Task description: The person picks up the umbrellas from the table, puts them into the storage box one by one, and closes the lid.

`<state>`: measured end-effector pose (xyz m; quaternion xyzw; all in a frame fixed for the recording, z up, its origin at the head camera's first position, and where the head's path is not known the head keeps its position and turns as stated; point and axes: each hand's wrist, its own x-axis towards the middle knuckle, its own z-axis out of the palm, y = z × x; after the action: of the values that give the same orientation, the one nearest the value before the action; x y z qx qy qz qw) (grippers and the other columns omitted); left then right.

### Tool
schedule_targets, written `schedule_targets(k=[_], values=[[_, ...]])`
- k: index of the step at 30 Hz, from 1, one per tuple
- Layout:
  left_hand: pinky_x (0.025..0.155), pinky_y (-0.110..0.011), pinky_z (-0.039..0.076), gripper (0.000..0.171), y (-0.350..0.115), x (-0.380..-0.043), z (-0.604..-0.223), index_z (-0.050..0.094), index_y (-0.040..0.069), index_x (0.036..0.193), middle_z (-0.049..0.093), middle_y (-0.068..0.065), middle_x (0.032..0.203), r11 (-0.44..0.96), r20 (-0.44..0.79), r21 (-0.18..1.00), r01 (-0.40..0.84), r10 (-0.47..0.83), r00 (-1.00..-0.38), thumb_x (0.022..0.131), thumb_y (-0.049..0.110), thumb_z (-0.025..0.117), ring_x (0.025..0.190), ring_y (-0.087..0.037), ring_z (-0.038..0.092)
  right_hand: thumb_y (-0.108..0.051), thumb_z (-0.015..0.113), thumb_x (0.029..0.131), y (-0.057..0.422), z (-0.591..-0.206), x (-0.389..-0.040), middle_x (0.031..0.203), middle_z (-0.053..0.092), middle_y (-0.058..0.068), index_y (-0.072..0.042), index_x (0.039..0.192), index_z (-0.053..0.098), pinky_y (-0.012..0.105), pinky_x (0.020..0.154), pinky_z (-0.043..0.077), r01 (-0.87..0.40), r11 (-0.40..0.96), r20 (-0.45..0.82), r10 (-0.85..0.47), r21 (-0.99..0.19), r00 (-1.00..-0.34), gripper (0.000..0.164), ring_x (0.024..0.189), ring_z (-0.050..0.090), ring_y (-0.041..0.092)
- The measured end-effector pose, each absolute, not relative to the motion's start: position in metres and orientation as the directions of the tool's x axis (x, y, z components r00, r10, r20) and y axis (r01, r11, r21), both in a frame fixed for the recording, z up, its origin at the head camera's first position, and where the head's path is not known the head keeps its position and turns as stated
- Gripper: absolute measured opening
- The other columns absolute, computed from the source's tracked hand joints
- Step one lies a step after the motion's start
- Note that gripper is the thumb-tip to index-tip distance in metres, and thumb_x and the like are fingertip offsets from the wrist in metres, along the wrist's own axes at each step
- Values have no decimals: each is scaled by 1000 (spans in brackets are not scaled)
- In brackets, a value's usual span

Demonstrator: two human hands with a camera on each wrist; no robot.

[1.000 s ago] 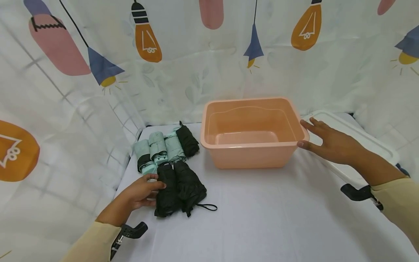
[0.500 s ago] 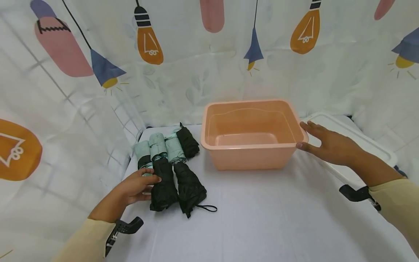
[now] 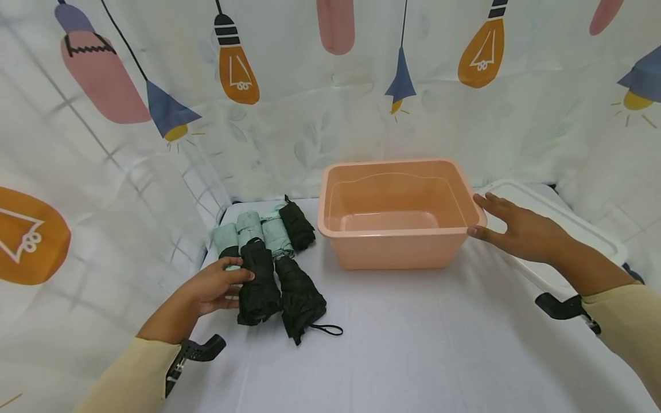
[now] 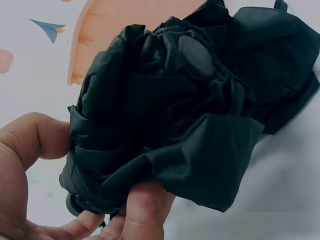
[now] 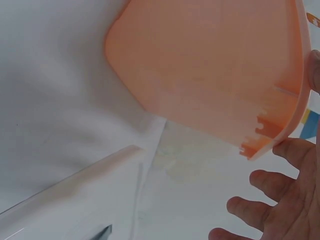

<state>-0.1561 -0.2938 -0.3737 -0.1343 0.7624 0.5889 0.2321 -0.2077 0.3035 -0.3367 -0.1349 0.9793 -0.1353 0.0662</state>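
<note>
My left hand (image 3: 212, 289) grips a black folded umbrella (image 3: 259, 289) from its left side, thumb on one side and fingers on the other. In the left wrist view that umbrella (image 4: 150, 115) shows its bunched cloth and a round grey end. A second black folded umbrella (image 3: 302, 298) with a wrist loop lies just right of it. Behind them are several mint green rolled umbrellas (image 3: 276, 236) and a smaller black one (image 3: 298, 225). My right hand (image 3: 527, 229) has its fingers spread and touches the right rim of a peach plastic tub (image 3: 392, 252).
A white lid (image 3: 558, 223) lies right of the tub, partly behind my right arm. White cloth (image 3: 403, 344) covers the table. Printed curtains (image 3: 351, 115) hang close behind and at the left side.
My left hand has shifted the held black umbrella left and away from me, so its far end now overlaps a mint green one. The right hand stays at the tub's rim.
</note>
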Motion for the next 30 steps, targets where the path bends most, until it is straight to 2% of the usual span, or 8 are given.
schedule_targets(k=[11,19,26,30], values=[[86,-45,56,81,-289,-163,-368,11,1,157,39,-25,144,263,-488,852,-453,82,-869,100,21,64,120,-38,54,-69,50,98,304,-338,-208,167,15,23,-21,166,12,79,93,37,-242,931,-94,-276,-275,-957,91,139,32,58],[90,-46,56,88,-286,-166,-362,3,1,161,23,-28,155,227,-479,865,-448,100,-872,102,24,63,134,-45,39,-67,50,99,303,-335,-208,166,16,25,-19,166,12,80,95,35,-246,928,-100,-283,-280,-954,91,140,30,59],[85,-42,57,83,-282,-171,-353,6,1,159,31,-23,146,224,-458,876,-427,110,-882,103,25,62,114,-32,49,-68,51,98,303,-333,-208,165,17,28,-18,166,10,81,94,35,-236,929,-114,-277,-286,-954,94,139,30,61],[85,-40,57,83,-281,-174,-349,7,2,160,33,-22,145,228,-453,878,-421,112,-884,102,25,63,111,-29,51,-70,51,97,303,-335,-207,164,18,30,-19,166,9,80,92,37,-224,929,-120,-269,-294,-956,96,137,33,61]])
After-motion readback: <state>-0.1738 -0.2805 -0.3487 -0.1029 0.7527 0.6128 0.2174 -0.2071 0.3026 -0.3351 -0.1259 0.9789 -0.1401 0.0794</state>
